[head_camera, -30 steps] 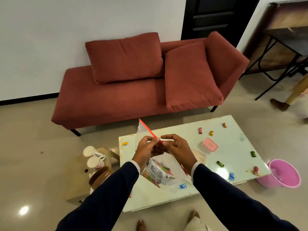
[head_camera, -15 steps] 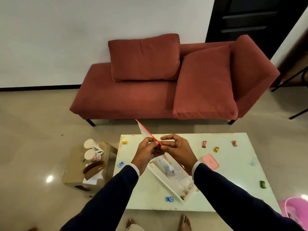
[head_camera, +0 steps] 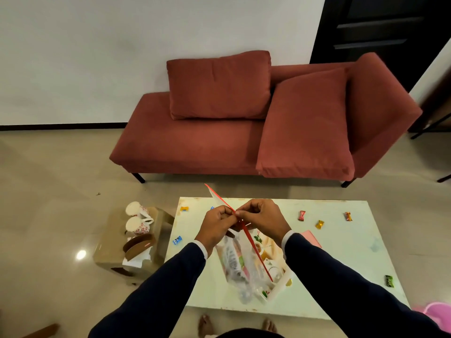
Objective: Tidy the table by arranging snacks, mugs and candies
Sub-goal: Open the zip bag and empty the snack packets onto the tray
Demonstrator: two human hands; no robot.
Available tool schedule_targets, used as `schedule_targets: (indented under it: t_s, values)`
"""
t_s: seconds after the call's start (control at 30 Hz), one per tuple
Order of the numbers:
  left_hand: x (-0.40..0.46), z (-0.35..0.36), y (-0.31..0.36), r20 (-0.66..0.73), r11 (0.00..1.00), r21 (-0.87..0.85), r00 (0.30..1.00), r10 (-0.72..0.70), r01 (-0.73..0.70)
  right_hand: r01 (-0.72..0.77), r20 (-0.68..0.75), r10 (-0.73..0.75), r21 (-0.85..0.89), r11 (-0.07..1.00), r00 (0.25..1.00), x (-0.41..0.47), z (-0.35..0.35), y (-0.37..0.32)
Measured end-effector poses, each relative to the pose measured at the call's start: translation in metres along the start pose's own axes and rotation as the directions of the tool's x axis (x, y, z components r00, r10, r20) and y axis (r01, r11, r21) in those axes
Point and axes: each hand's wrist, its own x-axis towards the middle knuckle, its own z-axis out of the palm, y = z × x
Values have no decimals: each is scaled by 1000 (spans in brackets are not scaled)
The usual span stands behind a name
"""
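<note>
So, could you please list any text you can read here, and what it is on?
None can be read.
Snack packets in the clear bag: print too blurred.
Candy wrappers, such as the red candy: too small.
Mugs: a floral pattern only, no words.

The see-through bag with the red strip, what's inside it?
Inside the clear zip bag held by both hands, colourful snack packets show through the plastic. How many packets there are, and what lies under the bag on the tray, is hidden.

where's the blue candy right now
In the head view, the blue-wrapped candy lies near the pale table's left edge, left of the left hand.
</note>
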Motion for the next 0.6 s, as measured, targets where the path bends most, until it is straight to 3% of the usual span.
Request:
schedule_targets:
  t_s: [0.27, 0.6]
  values:
    - [9, -11, -1, -41, 973, 217, 995, 87, -76, -77, 49, 73, 99, 992, 996, 11, 10, -2]
    - [25, -77, 3, -297, 991, 88, 953, -66, 96, -93, -216, 126, 156, 983, 968, 51, -33, 20]
